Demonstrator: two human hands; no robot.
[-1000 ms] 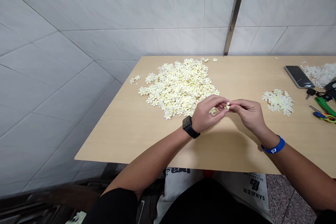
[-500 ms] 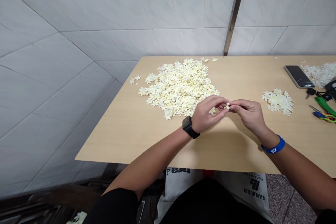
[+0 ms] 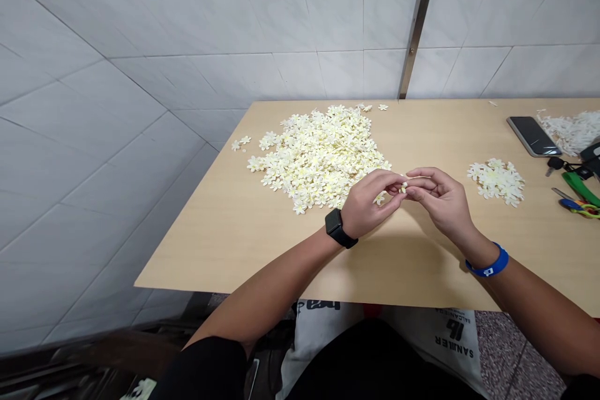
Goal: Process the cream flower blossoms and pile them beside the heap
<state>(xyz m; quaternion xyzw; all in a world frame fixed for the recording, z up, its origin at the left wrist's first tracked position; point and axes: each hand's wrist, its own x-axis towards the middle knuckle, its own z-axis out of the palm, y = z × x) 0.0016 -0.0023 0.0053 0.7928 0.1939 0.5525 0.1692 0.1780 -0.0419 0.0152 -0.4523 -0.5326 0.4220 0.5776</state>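
Observation:
My left hand (image 3: 370, 203), with a black watch on the wrist, and my right hand (image 3: 443, 203), with a blue wristband, meet above the wooden table (image 3: 244, 225). Both pinch a small cream fabric flower (image 3: 403, 187) between their fingertips. A thin white stem (image 3: 419, 177) runs from the flower over my right fingers. A second small flower (image 3: 379, 199) shows under my left fingers. Just behind my left hand lies a big heap of cream flowers (image 3: 321, 153).
A smaller flower pile (image 3: 497, 180) lies to the right. Further right are a phone (image 3: 533, 135), a heap of white stems (image 3: 574, 131), keys (image 3: 565, 166) and green and blue scissors (image 3: 579, 197). A tiled wall with a metal strip (image 3: 416, 31) stands behind.
My right hand has risen slightly and its fingers have shifted, so the thin white stem now shows. My left hand has barely moved.

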